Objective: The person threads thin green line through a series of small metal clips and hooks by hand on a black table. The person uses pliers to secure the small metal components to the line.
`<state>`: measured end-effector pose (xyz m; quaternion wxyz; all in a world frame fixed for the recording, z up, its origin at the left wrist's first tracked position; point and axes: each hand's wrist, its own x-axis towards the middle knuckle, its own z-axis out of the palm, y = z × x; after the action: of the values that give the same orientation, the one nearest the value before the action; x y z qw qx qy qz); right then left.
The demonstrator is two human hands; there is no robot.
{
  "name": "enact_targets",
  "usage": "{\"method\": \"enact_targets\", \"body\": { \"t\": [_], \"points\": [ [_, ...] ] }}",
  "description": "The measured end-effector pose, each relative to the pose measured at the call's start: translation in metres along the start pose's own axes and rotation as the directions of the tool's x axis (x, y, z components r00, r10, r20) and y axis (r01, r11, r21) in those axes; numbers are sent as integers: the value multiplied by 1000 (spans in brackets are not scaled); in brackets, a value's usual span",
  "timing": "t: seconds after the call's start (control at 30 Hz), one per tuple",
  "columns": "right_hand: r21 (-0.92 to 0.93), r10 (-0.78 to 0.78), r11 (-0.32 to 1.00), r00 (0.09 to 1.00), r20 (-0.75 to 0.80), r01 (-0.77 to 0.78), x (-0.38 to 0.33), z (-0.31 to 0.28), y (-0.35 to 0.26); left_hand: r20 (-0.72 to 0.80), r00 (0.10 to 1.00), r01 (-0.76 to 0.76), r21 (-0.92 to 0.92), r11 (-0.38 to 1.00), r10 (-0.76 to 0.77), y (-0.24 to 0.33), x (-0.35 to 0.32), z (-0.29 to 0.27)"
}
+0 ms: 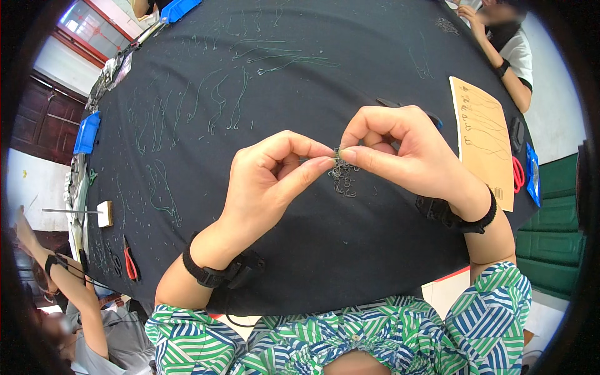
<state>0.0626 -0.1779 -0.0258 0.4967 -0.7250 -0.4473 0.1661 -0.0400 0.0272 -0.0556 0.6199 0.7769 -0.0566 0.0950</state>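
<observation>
My left hand [259, 181] and my right hand [409, 147] meet fingertip to fingertip above the middle of a black cloth [350, 262]. Each pinches with thumb and forefinger. A tiny greenish bit shows between the tips, too small to name. Right beneath them lies a small heap of grey metal pieces [344, 183], looped like clips or hooks, partly hidden by my fingers. Behind my right hand rests a dark-bladed tool [389, 102], mostly covered by that hand.
Green lines with small hooks [234, 119] lie scattered at the far left. To the right are a tan sheet with hooks and lines [490, 162], red-handled scissors [518, 174] and a blue packet [532, 172]. Red-handled pliers [130, 262] lie near left. Other people sit around the table.
</observation>
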Motion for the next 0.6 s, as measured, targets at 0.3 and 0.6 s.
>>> {"method": "enact_targets", "body": {
  "t": [0.3,0.6],
  "points": [
    [-30,45,999,998,42,-44,1,-2,-5,-11,1000,-7,11,1000,7,-3,0,0],
    [-16,-21,1000,999,44,22,1,0,3,6,999,51,67,996,-52,3,-1,-1]
  ]
}}
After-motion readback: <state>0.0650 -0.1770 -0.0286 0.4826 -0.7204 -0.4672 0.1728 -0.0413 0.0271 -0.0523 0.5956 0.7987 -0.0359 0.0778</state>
